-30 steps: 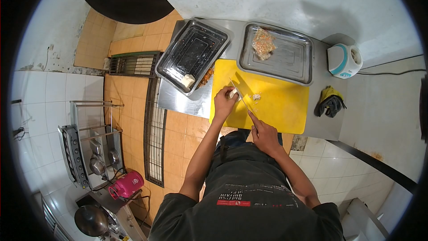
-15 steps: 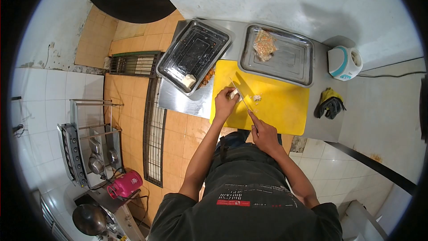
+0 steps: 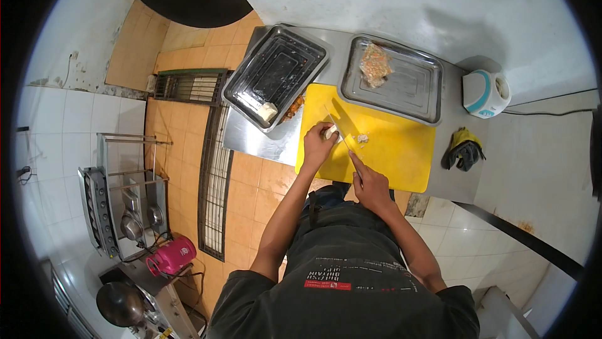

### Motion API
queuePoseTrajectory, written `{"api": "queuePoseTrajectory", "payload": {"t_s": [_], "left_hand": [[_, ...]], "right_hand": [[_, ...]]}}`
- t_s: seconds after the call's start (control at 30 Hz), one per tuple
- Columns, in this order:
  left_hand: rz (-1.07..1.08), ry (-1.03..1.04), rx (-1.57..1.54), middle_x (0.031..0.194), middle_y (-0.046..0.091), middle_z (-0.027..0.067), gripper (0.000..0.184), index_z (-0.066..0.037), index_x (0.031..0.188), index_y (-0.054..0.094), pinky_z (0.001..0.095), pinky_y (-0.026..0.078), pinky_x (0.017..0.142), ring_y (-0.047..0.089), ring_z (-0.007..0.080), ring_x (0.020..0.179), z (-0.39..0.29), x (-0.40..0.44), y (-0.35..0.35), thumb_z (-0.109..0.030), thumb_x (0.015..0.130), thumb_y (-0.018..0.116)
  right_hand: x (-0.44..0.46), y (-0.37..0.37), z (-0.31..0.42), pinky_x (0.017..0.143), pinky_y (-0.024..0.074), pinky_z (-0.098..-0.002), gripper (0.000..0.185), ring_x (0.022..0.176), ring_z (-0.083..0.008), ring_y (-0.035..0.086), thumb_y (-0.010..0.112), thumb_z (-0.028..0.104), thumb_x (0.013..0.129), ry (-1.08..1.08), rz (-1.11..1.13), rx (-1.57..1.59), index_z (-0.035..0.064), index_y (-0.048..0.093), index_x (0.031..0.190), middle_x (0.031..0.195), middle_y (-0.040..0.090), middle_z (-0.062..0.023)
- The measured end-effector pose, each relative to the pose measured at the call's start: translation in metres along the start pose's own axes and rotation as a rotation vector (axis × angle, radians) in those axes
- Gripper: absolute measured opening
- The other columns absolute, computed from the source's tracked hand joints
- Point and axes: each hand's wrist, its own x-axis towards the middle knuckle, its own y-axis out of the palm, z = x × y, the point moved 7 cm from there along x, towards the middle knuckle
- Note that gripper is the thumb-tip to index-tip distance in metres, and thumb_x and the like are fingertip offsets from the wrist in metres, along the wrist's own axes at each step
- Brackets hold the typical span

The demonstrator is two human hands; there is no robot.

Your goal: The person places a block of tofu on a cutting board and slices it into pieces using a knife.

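On the yellow cutting board (image 3: 395,151), my left hand (image 3: 318,144) pinches a small white piece of food (image 3: 330,132). My right hand (image 3: 372,187) is wrapped round the handle of a knife (image 3: 340,129), whose blade lies against the right side of that piece. Small white cut bits (image 3: 362,139) rest on the board to the right of the blade. A larger white chunk (image 3: 267,111) sits in the near corner of the left metal tray (image 3: 276,75).
Behind the board, a second metal tray (image 3: 411,85) holds a bag of orange and white food (image 3: 375,64). Brown food pieces (image 3: 293,109) lie beside the left tray. A black and yellow cloth (image 3: 464,151) and a white and teal appliance (image 3: 485,93) stand at the right.
The view has shifted slightly. Both hands keep their grips, and the knife stays beside the white piece with little visible movement.
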Motion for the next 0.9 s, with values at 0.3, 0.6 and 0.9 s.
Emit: {"api": "queuePoseTrajectory", "payload": {"t_s": [0.3,0.6,0.9], "left_hand": [[-0.002,0.011,0.009,0.110,0.080,0.0143,0.036,-0.003,0.119,0.076,0.0345,0.059,0.094,0.077,0.0236,0.102,-0.001,-0.001,0.000,-0.020,0.088,0.083],[0.001,0.024,-0.007,0.110,0.080,0.0144,0.036,-0.002,0.119,0.076,0.0350,0.059,0.094,0.078,0.0237,0.103,-0.001,-0.001,-0.001,-0.018,0.088,0.082],[-0.004,0.037,0.009,0.110,0.080,0.0146,0.034,-0.002,0.119,0.076,0.0351,0.060,0.093,0.078,0.0241,0.102,0.000,0.000,0.000,-0.018,0.088,0.082]], "right_hand": [[0.011,-0.002,-0.001,0.074,0.0583,-0.0534,0.066,0.080,-0.0424,0.073,0.063,0.016,0.098,0.064,0.074,0.001,0.0220,0.048,0.162,0.095,0.075,-0.0215],[0.025,-0.005,-0.003,0.078,0.0572,-0.0549,0.066,0.083,-0.0441,0.072,0.061,0.018,0.100,0.073,0.109,0.063,0.0271,0.046,0.163,0.090,0.073,-0.0242],[0.037,-0.002,-0.001,0.074,0.0543,-0.0550,0.065,0.077,-0.0465,0.069,0.061,0.018,0.102,0.044,0.078,0.041,0.0278,0.045,0.164,0.080,0.068,-0.0261]]}}
